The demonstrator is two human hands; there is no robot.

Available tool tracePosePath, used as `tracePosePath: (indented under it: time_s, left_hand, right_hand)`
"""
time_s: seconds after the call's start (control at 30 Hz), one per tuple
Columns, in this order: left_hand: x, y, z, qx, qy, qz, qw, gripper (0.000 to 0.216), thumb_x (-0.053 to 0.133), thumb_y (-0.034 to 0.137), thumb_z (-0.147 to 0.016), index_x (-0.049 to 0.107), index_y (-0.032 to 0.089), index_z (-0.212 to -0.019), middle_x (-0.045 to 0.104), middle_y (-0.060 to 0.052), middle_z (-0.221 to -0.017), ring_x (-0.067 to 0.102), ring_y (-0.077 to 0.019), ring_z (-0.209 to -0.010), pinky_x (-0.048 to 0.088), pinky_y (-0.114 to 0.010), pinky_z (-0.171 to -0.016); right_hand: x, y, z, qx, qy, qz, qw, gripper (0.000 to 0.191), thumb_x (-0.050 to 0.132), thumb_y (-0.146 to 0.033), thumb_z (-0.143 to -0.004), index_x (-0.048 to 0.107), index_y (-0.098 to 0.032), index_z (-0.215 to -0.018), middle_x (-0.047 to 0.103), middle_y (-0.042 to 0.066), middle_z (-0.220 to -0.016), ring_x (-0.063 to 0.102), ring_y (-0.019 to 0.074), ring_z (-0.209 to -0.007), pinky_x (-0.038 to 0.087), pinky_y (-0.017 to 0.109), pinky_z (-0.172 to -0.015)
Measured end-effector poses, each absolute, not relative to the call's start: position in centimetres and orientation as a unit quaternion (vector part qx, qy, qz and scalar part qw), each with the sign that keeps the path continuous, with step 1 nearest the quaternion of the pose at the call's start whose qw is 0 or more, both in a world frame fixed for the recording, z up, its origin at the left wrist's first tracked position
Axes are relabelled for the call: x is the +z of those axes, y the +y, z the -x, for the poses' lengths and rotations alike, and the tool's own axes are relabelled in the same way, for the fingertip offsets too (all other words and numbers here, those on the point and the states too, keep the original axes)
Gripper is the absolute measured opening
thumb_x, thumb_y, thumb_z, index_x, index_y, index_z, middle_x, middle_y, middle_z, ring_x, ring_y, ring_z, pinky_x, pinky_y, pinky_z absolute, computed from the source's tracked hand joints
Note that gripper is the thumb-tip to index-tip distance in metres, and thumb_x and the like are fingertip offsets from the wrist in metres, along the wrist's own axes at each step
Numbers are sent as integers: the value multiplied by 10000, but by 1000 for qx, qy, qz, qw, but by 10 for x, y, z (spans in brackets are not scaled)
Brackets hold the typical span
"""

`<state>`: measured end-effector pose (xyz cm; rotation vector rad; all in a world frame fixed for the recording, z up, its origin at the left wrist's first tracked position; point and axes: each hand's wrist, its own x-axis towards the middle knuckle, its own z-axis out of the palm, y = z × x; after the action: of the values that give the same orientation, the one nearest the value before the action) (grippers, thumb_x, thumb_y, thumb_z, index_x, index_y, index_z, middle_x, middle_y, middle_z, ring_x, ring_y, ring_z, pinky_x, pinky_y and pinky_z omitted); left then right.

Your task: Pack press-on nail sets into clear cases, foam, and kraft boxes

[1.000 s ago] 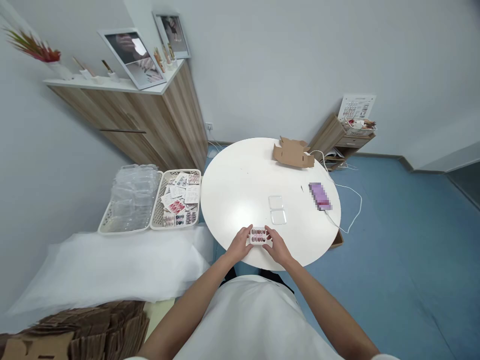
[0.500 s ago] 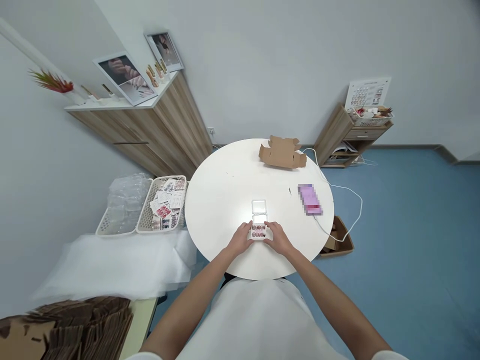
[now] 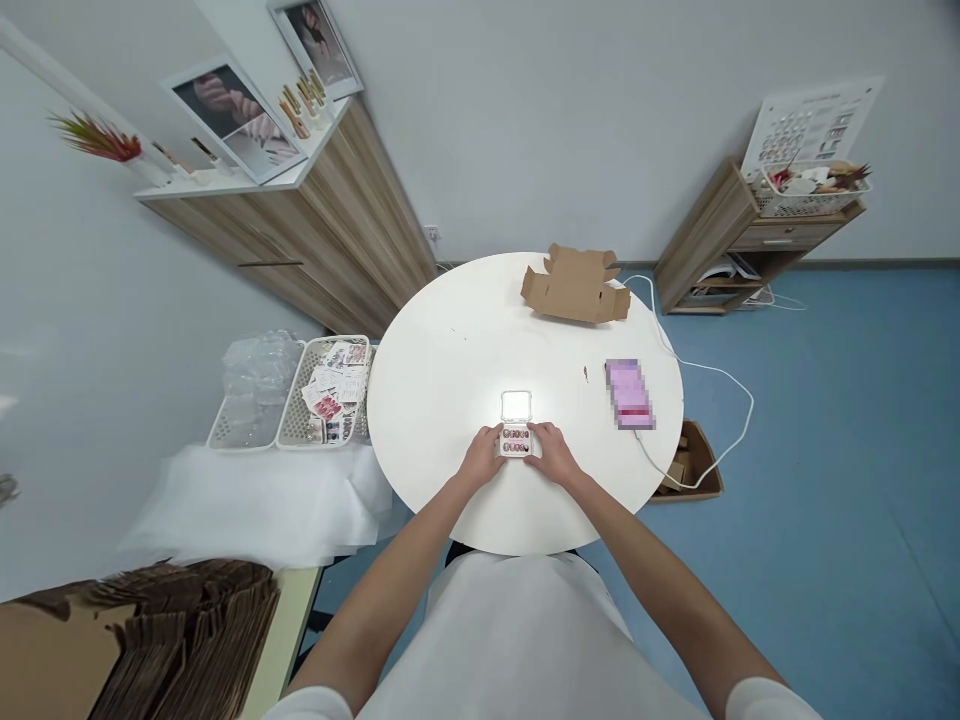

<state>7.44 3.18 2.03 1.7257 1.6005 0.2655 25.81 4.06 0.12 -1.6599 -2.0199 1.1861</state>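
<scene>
On the white round table, a small clear plastic case lies with its lid (image 3: 516,405) folded back, away from me. Over its near half is a card of press-on nails (image 3: 516,440), with two rows of pink and dark patterned nails. My left hand (image 3: 481,457) grips the card's left edge with thumb and fingers. At the right edge, my right hand (image 3: 553,455) has the same kind of hold. Whether the card rests fully inside the case, I cannot tell.
A flattened cardboard box (image 3: 576,287) lies at the table's far side. To the right is a blurred purple phone (image 3: 630,393) with a white cable (image 3: 739,440). At left stand a basket of nail cards (image 3: 285,425), white sheets (image 3: 262,505) and stacked cardboard (image 3: 180,640).
Both hands have moved the nail card forward, away from me, onto the case's near half, which showed uncovered before. The view has also shifted slightly.
</scene>
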Motion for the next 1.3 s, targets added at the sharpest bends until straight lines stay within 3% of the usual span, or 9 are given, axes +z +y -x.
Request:
tracePosePath:
  time_s: [0.27, 0.73, 1.03, 1.3]
  left_hand:
    - [8, 43, -76, 33, 641, -667, 379, 678, 579, 177, -681, 270, 233, -1281, 458, -73, -1096, 495, -176, -955, 401, -256, -782]
    - [-3, 40, -74, 40, 620, -678, 393, 710, 529, 161, -696, 200, 216, -1323, 430, -78, -1101, 481, -183, -960, 384, -252, -757]
    - [-4, 28, -74, 117, 624, -655, 410, 692, 524, 211, -711, 203, 187, -1324, 415, -97, -1084, 471, -198, -956, 388, -290, -791]
    - [-1, 21, -73, 61, 607, -704, 363, 615, 473, 182, -718, 280, 185, -1302, 389, -111, -1141, 440, -226, -1013, 371, -292, -799]
  right_hand:
    - [-4, 48, -252, 387, -691, 601, 110, 641, 631, -207, -614, 387, -242, -1205, 423, 61, -1122, 378, 236, -1072, 371, 342, -843]
    - [-8, 46, -252, 366, -705, 601, 90, 684, 608, -194, -634, 328, -244, -1255, 414, 73, -1149, 366, 246, -1068, 358, 345, -834]
    - [-5, 38, -247, 433, -631, 626, 151, 690, 572, -182, -630, 304, -226, -1264, 422, 72, -1129, 424, 219, -1037, 368, 331, -862]
    - [-7, 28, -240, 467, -572, 644, 202, 624, 560, -152, -602, 394, -236, -1197, 432, 56, -1083, 494, 173, -921, 421, 299, -808]
